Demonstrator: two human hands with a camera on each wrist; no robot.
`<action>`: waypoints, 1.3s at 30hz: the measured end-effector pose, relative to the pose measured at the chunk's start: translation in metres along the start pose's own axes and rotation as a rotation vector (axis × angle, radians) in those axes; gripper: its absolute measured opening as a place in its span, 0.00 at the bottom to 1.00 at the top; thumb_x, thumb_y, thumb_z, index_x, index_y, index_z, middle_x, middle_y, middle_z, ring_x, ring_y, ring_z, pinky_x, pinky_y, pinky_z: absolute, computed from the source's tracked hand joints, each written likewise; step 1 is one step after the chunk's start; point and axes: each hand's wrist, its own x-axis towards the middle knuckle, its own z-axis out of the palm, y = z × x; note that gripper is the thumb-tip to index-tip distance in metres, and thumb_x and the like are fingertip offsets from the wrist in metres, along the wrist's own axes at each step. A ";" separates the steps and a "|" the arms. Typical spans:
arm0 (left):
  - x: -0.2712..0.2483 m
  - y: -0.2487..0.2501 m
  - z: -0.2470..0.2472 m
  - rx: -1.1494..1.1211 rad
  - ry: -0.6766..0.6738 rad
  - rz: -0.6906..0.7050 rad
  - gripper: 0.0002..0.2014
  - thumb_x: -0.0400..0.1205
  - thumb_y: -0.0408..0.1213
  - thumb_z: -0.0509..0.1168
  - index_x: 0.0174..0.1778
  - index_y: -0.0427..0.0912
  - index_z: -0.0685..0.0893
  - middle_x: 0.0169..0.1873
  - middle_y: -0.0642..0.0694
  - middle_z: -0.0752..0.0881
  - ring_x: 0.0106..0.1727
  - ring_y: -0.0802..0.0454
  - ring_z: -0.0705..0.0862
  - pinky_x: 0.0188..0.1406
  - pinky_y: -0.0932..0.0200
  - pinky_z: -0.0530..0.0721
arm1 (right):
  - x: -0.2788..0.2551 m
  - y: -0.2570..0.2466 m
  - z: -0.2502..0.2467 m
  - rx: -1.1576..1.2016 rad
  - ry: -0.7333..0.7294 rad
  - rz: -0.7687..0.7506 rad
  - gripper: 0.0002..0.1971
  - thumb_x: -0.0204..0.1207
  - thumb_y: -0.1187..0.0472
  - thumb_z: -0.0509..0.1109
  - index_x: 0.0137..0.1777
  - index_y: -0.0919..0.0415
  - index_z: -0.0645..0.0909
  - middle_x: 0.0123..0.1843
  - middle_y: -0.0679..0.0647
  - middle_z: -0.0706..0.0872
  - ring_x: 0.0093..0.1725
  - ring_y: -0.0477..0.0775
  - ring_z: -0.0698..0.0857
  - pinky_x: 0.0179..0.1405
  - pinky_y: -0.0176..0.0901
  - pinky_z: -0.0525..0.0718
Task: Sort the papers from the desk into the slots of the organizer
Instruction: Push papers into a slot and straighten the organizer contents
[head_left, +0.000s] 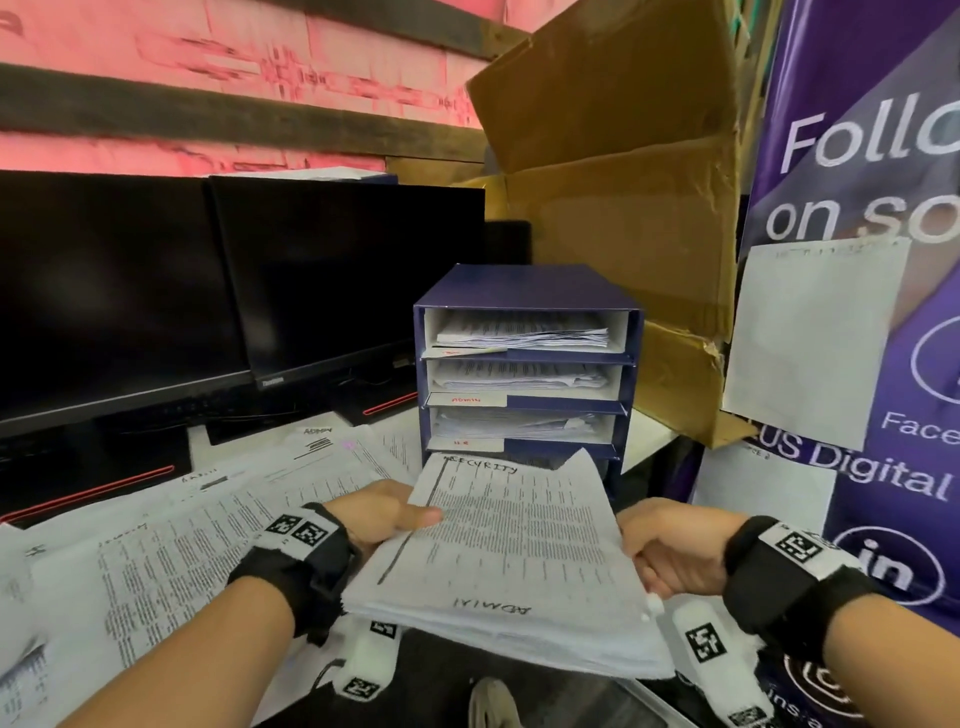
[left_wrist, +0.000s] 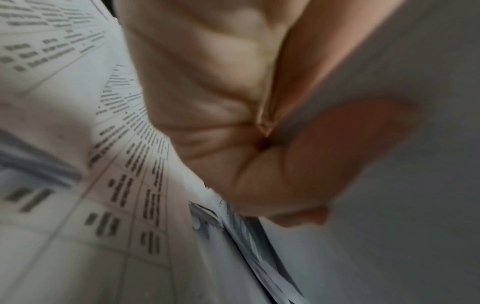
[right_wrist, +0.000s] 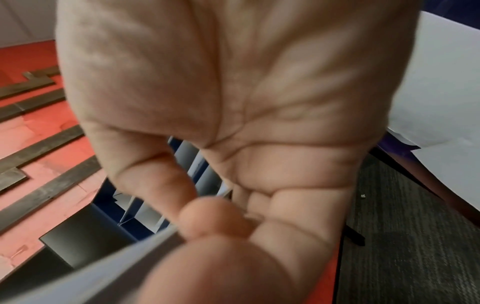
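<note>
Both wrists wear black straps, and between them a thick stack of papers is held up just in front of the blue organizer. On the left, loose papers cover the desk below two dark monitors. Her left hand pinches the stack's left edge, thumb on top. "SECURITY" is handwritten on the top sheet. Three upper slots already hold papers. Her right hand grips the right edge, fingers curled underneath. A cardboard box stands behind.
</note>
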 end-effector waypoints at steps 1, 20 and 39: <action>0.000 -0.001 -0.001 -0.047 0.006 0.000 0.22 0.66 0.48 0.74 0.53 0.39 0.87 0.49 0.43 0.91 0.50 0.47 0.89 0.57 0.49 0.85 | -0.001 -0.002 0.000 0.012 -0.029 -0.020 0.26 0.65 0.67 0.68 0.66 0.72 0.80 0.51 0.70 0.82 0.33 0.55 0.82 0.33 0.43 0.84; 0.008 -0.018 0.000 0.132 0.000 -0.141 0.16 0.76 0.40 0.74 0.57 0.37 0.88 0.54 0.40 0.90 0.59 0.40 0.87 0.66 0.43 0.81 | 0.015 0.002 0.022 -0.080 0.030 0.086 0.16 0.84 0.71 0.57 0.69 0.67 0.78 0.59 0.63 0.89 0.59 0.60 0.89 0.57 0.52 0.88; 0.036 0.002 0.022 0.023 0.343 -0.132 0.20 0.77 0.34 0.72 0.63 0.31 0.81 0.58 0.35 0.85 0.62 0.36 0.83 0.65 0.47 0.81 | 0.038 -0.024 0.009 0.196 0.534 -0.055 0.14 0.86 0.62 0.59 0.61 0.74 0.79 0.56 0.70 0.87 0.55 0.69 0.86 0.52 0.59 0.85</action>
